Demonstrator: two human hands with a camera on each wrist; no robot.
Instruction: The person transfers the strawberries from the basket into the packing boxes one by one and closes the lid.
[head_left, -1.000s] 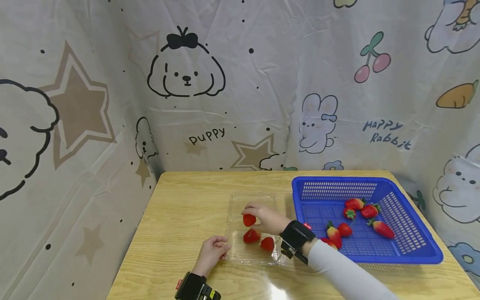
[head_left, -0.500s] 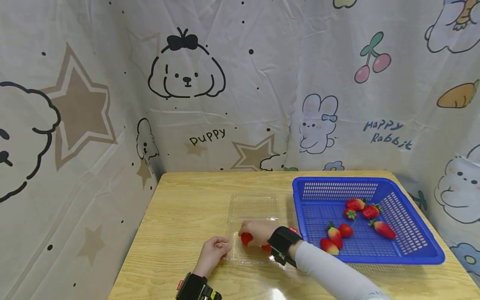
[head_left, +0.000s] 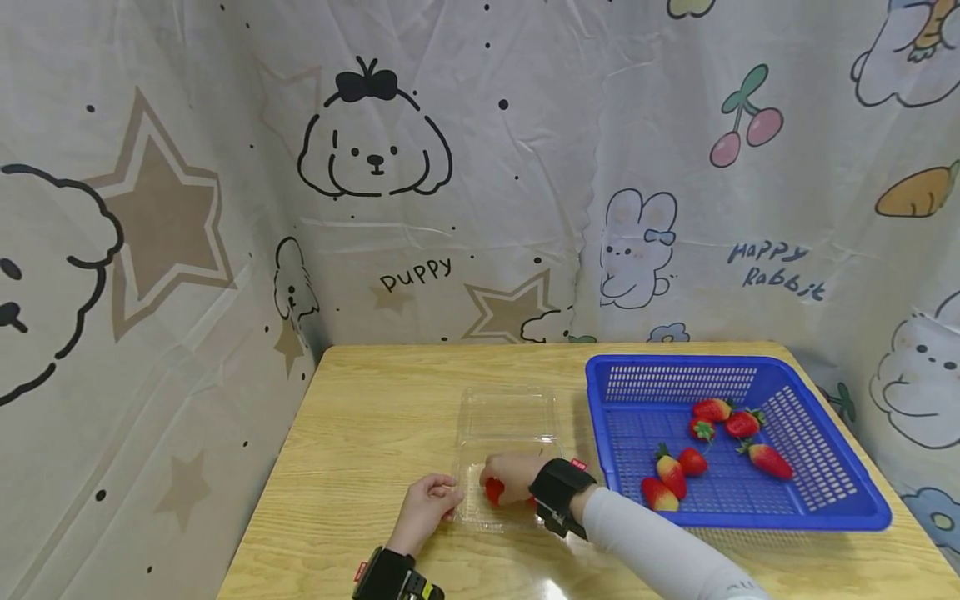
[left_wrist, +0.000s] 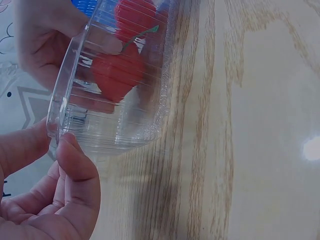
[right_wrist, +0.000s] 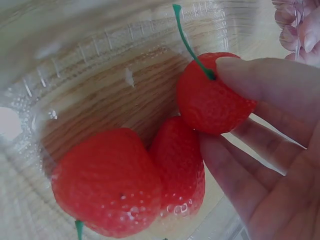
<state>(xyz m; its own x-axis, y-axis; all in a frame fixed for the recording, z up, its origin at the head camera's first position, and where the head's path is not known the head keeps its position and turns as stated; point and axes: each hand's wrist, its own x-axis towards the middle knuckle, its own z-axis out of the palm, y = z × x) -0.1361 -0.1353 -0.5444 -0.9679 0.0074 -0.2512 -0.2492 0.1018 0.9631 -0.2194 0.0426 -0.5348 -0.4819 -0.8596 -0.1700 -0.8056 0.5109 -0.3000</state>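
A clear plastic clamshell box (head_left: 510,414) lies with its lid folded back on the table in the head view. My left hand (head_left: 423,510) pinches the rim at its left corner; thumb and fingertip close on that edge in the left wrist view. Inside the lower half, my right hand (head_left: 512,477) grips a red strawberry (right_wrist: 212,97) with a thin green stem between thumb and fingers. Close by in the box lie a large strawberry (right_wrist: 107,182) and a narrower strawberry (right_wrist: 181,162), which the held one overlaps in the right wrist view.
A blue plastic basket (head_left: 840,483) stands to the right of the box, with several strawberries (head_left: 765,460) in it. Beneath everything is a wood-grain table (head_left: 375,408). A printed cloth (head_left: 525,208) hangs behind and on both sides.
The right hand has come down and nearer with the strawberry, from over the middle of the clamshell box into its lower half. My left hand has stayed at the rim.
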